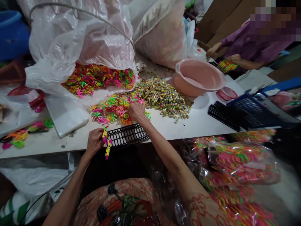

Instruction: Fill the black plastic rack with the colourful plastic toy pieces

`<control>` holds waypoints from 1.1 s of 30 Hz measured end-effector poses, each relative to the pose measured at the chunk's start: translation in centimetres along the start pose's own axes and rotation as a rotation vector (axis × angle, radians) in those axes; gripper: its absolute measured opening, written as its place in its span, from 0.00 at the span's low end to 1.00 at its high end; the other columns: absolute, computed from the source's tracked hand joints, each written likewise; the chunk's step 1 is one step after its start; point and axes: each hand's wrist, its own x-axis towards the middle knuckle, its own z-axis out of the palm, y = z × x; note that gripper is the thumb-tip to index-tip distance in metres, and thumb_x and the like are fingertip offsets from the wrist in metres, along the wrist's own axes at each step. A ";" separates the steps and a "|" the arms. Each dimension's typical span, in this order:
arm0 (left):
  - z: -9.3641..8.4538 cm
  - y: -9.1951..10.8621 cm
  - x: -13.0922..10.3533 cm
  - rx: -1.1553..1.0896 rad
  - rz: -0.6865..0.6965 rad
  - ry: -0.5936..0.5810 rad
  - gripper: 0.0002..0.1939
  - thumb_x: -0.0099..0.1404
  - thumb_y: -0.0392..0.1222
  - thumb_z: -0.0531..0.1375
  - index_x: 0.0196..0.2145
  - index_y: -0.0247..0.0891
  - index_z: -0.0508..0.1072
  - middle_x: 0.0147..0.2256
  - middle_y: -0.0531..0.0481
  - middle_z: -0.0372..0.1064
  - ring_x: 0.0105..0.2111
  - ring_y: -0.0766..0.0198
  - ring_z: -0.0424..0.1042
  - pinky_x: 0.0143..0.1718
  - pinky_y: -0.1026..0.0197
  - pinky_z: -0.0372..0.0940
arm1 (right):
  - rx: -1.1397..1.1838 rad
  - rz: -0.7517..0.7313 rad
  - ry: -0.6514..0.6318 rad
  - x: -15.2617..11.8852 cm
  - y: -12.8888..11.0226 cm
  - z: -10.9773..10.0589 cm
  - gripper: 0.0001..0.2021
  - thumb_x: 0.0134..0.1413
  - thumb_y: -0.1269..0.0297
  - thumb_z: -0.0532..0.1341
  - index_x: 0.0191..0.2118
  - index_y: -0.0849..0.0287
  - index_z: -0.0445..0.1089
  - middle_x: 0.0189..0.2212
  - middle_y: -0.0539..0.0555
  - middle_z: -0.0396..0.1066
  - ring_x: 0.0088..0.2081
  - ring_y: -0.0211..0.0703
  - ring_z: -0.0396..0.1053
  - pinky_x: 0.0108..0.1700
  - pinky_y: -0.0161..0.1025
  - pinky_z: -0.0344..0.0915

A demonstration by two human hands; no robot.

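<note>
My left hand [95, 140] is closed at the left end of a black slotted rack [128, 135], which lies along the table's front edge. Yellow and purple plastic pieces [107, 146] stand in a short row at that end, beside my fingers. My right hand [137, 111] reaches into a loose pile of bright plastic pieces [113, 108] behind the rack. Its fingers are bent down among the pieces, and what they hold, if anything, is hidden.
Small wrapped sticks [164, 99] are heaped right of the pile, near a pink basin [199, 77]. An open plastic bag [94, 37] of pieces stands behind. Clear sleeves [66, 114] lie left. A blue basket [254, 110] and a person in purple [249, 44] are at right.
</note>
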 end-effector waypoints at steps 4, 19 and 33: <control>0.1 0.2 -0.2 0.027 -0.008 0.015 0.13 0.65 0.43 0.53 0.30 0.40 0.76 0.34 0.45 0.75 0.34 0.58 0.72 0.37 0.55 0.63 | 0.321 0.089 0.058 -1.9 1.6 -0.5 0.03 0.45 0.69 0.62 0.27 0.60 0.74 0.29 0.56 0.74 0.34 0.46 0.70 0.37 0.41 0.63; 0.0 0.3 -0.3 0.042 -0.061 -0.019 0.12 0.65 0.45 0.54 0.32 0.40 0.75 0.34 0.45 0.74 0.36 0.57 0.72 0.38 0.53 0.62 | 1.183 0.186 -0.248 -9.1 -0.5 5.4 0.07 0.32 0.68 0.62 0.25 0.59 0.66 0.20 0.43 0.64 0.23 0.32 0.58 0.26 0.31 0.55; 0.0 0.2 -0.5 0.057 -0.086 -0.054 0.12 0.65 0.46 0.53 0.33 0.40 0.75 0.36 0.44 0.74 0.37 0.56 0.70 0.39 0.53 0.60 | 1.103 0.083 -0.211 -8.2 -4.5 8.6 0.05 0.43 0.65 0.62 0.23 0.60 0.70 0.21 0.47 0.68 0.28 0.37 0.66 0.30 0.32 0.62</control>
